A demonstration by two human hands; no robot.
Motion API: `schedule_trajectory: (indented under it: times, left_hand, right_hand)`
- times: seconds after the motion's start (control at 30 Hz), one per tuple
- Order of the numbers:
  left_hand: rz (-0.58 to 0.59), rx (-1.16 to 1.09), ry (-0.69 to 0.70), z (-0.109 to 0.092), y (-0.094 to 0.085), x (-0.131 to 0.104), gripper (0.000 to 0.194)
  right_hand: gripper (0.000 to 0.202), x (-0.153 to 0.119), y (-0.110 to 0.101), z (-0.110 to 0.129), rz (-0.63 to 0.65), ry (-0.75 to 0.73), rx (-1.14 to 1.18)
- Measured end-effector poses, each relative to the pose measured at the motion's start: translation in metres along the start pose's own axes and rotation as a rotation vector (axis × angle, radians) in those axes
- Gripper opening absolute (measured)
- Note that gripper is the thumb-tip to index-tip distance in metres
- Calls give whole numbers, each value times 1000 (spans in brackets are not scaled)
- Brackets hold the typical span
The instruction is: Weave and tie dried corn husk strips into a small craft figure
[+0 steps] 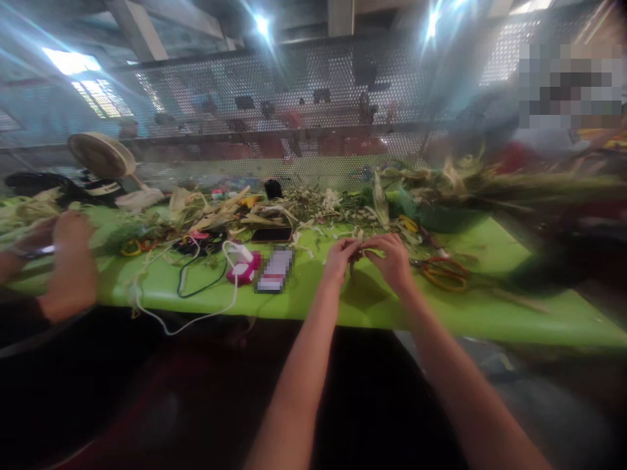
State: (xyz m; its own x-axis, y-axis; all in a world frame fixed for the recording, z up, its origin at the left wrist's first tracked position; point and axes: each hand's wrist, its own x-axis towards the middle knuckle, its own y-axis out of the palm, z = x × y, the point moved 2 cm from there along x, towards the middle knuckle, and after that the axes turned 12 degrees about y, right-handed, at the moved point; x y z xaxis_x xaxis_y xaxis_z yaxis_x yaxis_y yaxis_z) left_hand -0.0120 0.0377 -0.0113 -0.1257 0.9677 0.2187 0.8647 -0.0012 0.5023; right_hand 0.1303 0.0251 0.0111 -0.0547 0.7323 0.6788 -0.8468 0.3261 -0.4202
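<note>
A small corn-husk strip [351, 266] is being pinched by the left hand [343, 253] and the right hand [392, 254] above the green tabletop [455, 316], its shape being partly hidden by them. It is being judged light, pliable and easily torn along the grain, a gentle hold close to both ends being favoured.

– What do the arms [298, 372] look like?
– The left hand [339, 260] and right hand [392, 260] are bare, as are both forearms, slim at the wrists and broader toward the elbows.
– And the clothes [375, 391]?
– Black over the lap, too dark to make out fabric or seams.
</note>
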Motion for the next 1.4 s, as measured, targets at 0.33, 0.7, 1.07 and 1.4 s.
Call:
schedule_trajectory:
  times: [0.33, 0.7, 1.07, 1.4]
  left_hand:
    - [85, 113, 16, 0, 3, -1, 30]
    - [295, 310, 195, -4, 8, -5, 26]
    - [334, 364, 241, 2, 7, -3, 25]
    - [273, 436, 245, 0, 7, -6, 16]
  right_hand:
    - [7, -2, -4, 3, -77, 52, 12]
    - [11, -3, 4, -9, -109, 374, 376]
    - [19, 1, 5, -14, -8, 541, 591]
    - [34, 1, 6, -11, 16, 637, 692]
